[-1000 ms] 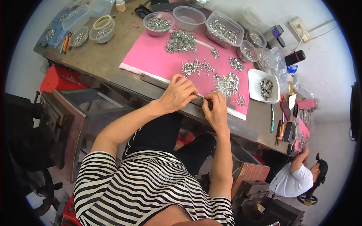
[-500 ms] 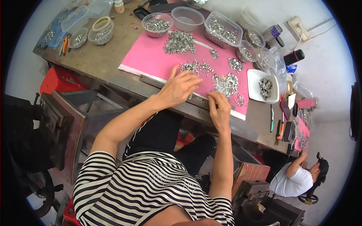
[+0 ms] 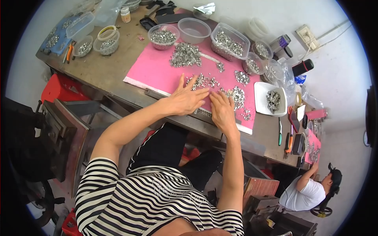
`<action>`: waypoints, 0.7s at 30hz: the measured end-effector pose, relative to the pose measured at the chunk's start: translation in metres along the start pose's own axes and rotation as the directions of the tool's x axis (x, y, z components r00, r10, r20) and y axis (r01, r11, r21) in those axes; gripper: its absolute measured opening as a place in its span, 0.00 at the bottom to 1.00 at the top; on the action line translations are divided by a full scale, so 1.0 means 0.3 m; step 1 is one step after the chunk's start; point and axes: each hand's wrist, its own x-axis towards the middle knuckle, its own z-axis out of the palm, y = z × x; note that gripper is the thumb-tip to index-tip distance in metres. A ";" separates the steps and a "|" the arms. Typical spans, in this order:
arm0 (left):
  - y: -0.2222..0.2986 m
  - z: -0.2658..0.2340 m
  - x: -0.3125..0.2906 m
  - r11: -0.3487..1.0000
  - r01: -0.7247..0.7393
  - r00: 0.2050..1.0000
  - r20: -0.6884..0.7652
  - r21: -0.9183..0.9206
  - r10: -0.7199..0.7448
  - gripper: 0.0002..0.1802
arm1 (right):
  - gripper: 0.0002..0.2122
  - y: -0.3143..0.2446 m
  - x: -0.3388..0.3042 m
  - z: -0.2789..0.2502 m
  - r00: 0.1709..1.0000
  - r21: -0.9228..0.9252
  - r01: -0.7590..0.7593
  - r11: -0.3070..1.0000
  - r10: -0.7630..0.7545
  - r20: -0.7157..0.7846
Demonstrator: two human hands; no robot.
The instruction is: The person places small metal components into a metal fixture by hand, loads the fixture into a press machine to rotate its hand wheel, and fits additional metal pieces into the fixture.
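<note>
My left hand lies low over the near edge of the pink mat, fingers spread, with the fingertips by a loose group of small shiny metal pieces. Close beside it is my right hand, its fingers stretched forward at the near side of another pile of metal pieces. Nothing shows held in either hand. Below and between the hands runs a narrow metal bar along the mat's edge, with a row of small pieces in it. A larger heap sits farther back on the mat.
Clear tubs of metal pieces line the back, beside an empty round tub and a rectangular tub. To the right stand a white square bowl and orange-handled pliers. A co-worker sits at far right.
My right hand has shifted left toward my left hand, and its bent fingers have straightened. My left hand's fingers have come down onto the mat. The whole view has tilted slightly.
</note>
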 end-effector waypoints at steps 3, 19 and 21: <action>-0.008 -0.022 -0.052 0.999 -0.003 0.999 0.047 -0.041 0.005 0.26 | 0.13 -0.004 -0.021 -0.028 0.999 0.116 0.003 0.993 0.002 -0.049; -0.085 0.063 0.111 0.996 -0.088 0.889 -0.450 0.022 0.089 0.05 | 0.05 -0.003 0.066 0.064 0.950 0.210 -0.184 0.960 0.228 -0.212; -0.090 0.054 0.126 0.992 -0.112 0.931 -0.345 0.052 0.123 0.06 | 0.05 -0.006 0.065 0.068 0.948 0.189 -0.192 0.963 0.232 -0.217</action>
